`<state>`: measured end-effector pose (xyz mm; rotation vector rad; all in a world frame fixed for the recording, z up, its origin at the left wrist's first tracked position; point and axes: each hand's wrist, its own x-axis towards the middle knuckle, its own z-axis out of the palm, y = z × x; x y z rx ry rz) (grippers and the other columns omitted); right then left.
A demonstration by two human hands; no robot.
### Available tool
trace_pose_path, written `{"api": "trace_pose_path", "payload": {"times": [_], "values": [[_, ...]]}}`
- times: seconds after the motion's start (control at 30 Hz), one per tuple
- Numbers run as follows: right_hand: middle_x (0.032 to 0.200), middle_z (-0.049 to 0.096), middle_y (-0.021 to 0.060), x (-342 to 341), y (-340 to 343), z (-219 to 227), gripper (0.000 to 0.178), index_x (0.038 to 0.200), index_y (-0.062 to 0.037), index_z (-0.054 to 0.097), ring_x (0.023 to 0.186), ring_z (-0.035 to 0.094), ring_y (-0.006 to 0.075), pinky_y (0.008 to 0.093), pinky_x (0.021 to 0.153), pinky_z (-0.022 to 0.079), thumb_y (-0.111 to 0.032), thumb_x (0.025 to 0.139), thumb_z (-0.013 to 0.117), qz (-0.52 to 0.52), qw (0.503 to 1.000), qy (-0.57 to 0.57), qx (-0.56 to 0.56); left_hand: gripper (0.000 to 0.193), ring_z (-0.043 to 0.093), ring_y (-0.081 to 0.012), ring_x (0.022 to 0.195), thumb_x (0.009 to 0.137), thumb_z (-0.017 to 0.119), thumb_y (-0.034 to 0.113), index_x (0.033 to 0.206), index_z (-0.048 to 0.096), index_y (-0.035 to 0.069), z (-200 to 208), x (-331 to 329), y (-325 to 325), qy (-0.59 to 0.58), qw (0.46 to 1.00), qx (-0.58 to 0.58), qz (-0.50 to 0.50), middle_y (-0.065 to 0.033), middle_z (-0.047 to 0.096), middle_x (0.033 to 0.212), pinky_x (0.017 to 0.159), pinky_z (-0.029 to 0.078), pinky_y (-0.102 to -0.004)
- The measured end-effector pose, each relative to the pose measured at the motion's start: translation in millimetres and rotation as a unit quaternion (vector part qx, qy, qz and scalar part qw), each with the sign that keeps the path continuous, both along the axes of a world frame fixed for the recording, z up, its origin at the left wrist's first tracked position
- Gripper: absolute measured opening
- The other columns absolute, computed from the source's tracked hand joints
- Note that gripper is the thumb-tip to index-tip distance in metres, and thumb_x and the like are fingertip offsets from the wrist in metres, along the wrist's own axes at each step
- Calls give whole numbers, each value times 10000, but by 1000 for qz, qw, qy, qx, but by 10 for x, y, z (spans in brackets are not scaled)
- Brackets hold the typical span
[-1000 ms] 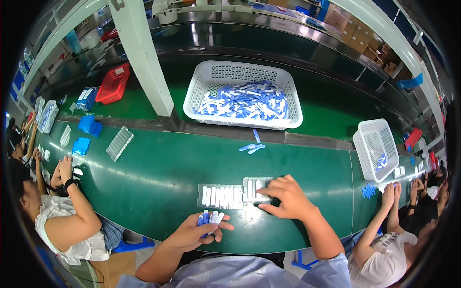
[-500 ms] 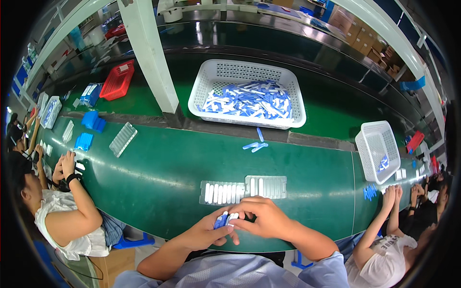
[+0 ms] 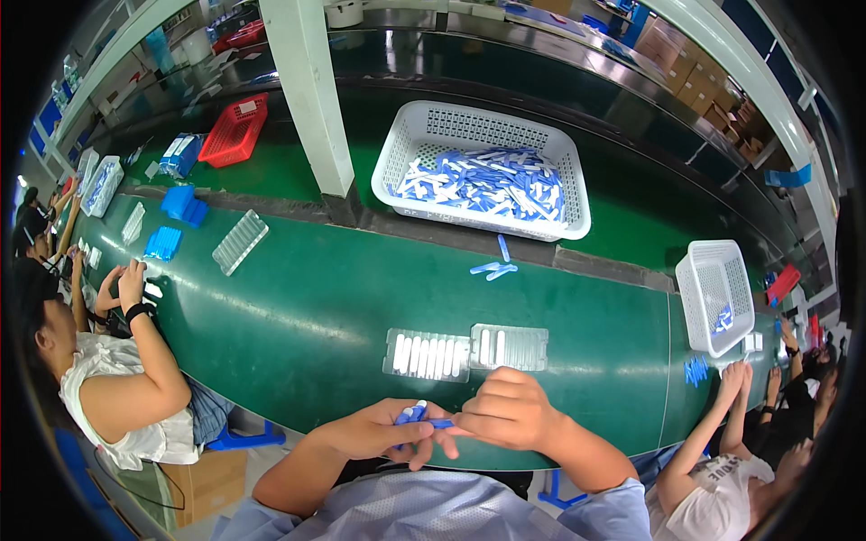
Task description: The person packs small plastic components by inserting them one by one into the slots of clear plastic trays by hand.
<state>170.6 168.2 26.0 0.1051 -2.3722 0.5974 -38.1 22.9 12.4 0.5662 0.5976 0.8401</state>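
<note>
My left hand (image 3: 377, 429) is closed around several slim blue-and-white plastic pieces (image 3: 410, 414) just off the near table edge. With its fingers curled, my right hand (image 3: 510, 410) pinches the end of one blue piece (image 3: 441, 424), whose other end meets the left hand's bundle. Beyond my hands lie two clear plastic trays side by side. White slim pieces stand in a row in the left tray (image 3: 389, 366); the right tray (image 3: 530, 348) holds two white pieces at its left end.
A white basket (image 3: 487, 222) full of blue-and-white pieces stands beyond, with a few loose blue pieces (image 3: 493, 269) before it. A white post (image 3: 311, 108), a red basket (image 3: 236, 135) and a clear tray (image 3: 240, 242) are leftward. Co-workers sit on both sides; another white basket (image 3: 700, 298) stands right.
My right hand has drawn slightly away from the left and turned, now pinching a blue piece sideways. The white end seen between my hands earlier is out of sight. The view has shifted slightly.
</note>
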Motion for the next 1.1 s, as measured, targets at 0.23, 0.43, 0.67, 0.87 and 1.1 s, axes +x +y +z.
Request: {"api": "trace_pose_path", "payload": {"times": [0.23, 0.43, 0.67, 0.87, 1.1], "values": [[802, 688, 24, 39, 28, -73, 206, 1029, -93, 754, 678, 631, 176, 319, 669, 525, -147, 839, 811, -49, 940, -175, -289, 214, 619, -96, 702, 1052, 553, 101, 1215, 625, -19, 24, 83, 3, 268, 949, 80, 147, -48, 738, 1041, 718, 520, -280], [797, 704, 41, -35, -191, -131, 222, 1058, -87, 781, 679, 640, 165, 302, 644, 523, -96, 837, 803, -112, 922, -100, -358, 179, 630, -92, 716, 1051, 569, 123, 1170, 614, -4, 29, 122, -19, 264, 949, 84, 148, -55, 737, 1026, 651, 493, -255], [836, 711, 57, -101, -237, -33, 224, 1074, -78, 781, 680, 638, 161, 293, 624, 514, -67, 850, 784, -85, 928, -91, -350, 121, 578, -94, 623, 1057, 557, 110, 1147, 546, 30, -83, 93, -38, 146, 976, -4, 161, -148, 714, 951, 459, 310, -235], [808, 729, 88, -38, 52, -11, 140, 991, -1, 783, 701, 674, 149, 262, 625, 524, -8, 851, 776, -108, 939, -54, -323, 131, 590, -112, 657, 1049, 592, 135, 1104, 561, 20, -77, 120, -5, 103, 975, -28, 197, -152, 708, 994, 482, 336, -237], [707, 683, 12, 272, 730, -160, 37, 886, -8, 764, 624, 579, 50, 224, 567, 465, -44, 883, 773, -180, 861, -175, -443, 84, 609, -158, 719, 1039, 586, 81, 1107, 575, 33, -266, -63, -173, 38, 965, -65, 250, -192, 695, 1076, 491, 317, -236]]}}
